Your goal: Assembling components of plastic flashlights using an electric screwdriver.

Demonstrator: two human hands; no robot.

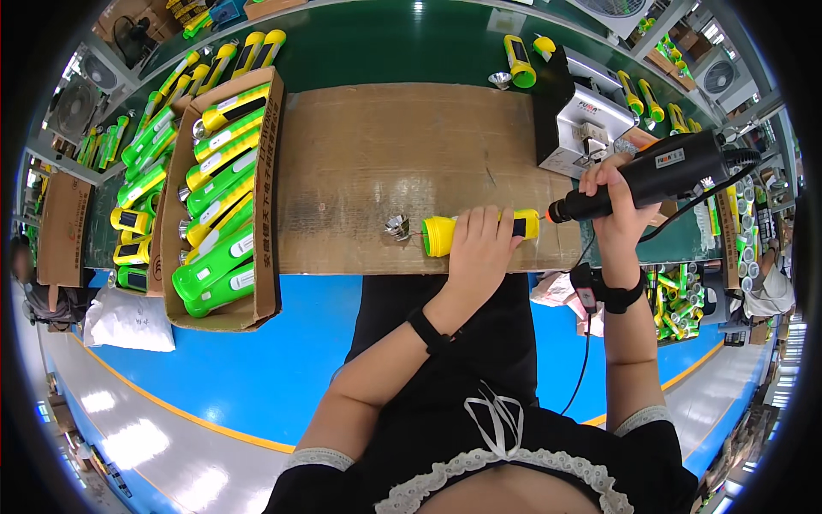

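Note:
A yellow flashlight body with a dark panel lies on its side on the cardboard sheet. My left hand is closed over its middle and presses it to the sheet. Beside its open left end sits a shiny reflector cup, joined to it by a thin wire. My right hand grips a black electric screwdriver, held almost level. The red-ringed nose points left, and its tip is at or very near the flashlight's right end; whether they touch I cannot tell.
A cardboard box full of green and yellow flashlights stands at the left. A silver and black machine is at the right, behind the screwdriver's cable. Farther back stand a yellow-green flashlight and a loose reflector.

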